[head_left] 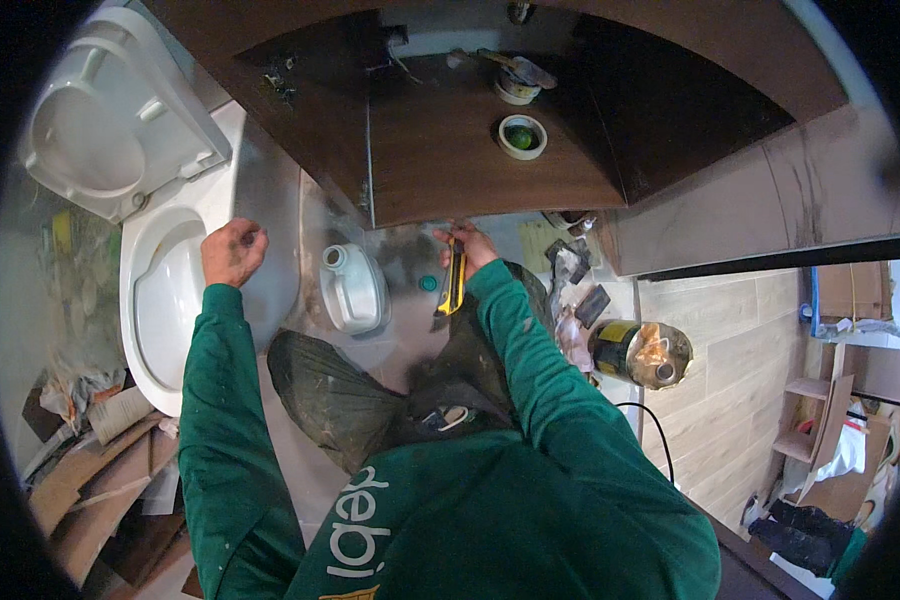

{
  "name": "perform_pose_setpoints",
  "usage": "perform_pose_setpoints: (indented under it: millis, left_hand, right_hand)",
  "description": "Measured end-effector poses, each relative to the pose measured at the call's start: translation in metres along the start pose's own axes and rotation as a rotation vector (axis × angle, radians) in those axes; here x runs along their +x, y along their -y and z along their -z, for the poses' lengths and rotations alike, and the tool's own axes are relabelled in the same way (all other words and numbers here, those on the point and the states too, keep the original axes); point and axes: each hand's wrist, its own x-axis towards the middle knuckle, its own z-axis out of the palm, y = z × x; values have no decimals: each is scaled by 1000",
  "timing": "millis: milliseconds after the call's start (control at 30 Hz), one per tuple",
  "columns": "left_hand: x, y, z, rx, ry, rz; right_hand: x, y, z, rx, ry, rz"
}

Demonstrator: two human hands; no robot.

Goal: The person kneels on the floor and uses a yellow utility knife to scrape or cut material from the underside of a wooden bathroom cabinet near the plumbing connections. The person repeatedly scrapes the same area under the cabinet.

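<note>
My right hand (467, 245) grips a yellow and black utility knife (454, 282) that points down, just below the front edge of a dark wooden cabinet shelf (450, 170). My left hand (232, 252) is closed into a fist and rests on the rim of a white toilet bowl (160, 300); nothing shows in it. Both arms are in green sleeves. I am crouched on the floor, knees in dark dirty trousers below the hands. A white plastic jug (353, 288) lies on the floor between my hands, with a small teal cap (428, 283) beside the knife.
The toilet lid (110, 110) stands raised at upper left. Two tape rolls (522, 136) lie on the shelf. A can wrapped in plastic (640, 352) and scraps lie at right on the tile floor. Cardboard pieces (100, 470) pile at lower left. A black cable (655, 430) runs by my right side.
</note>
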Motion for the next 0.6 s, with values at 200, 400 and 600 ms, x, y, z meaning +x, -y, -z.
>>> perform_pose_setpoints:
  millis: [200, 400, 600]
  left_hand:
    - [1, 0, -3, -34, -7, 4]
    - [-2, 0, 0, -16, -15, -5]
    - [-1, 0, -3, -49, -9, 8]
  right_hand:
    - [15, -3, -6, -24, -87, 4]
    - [28, -18, -21, 22, 15, -86]
    - [-8, -18, 9, -188, -6, -120]
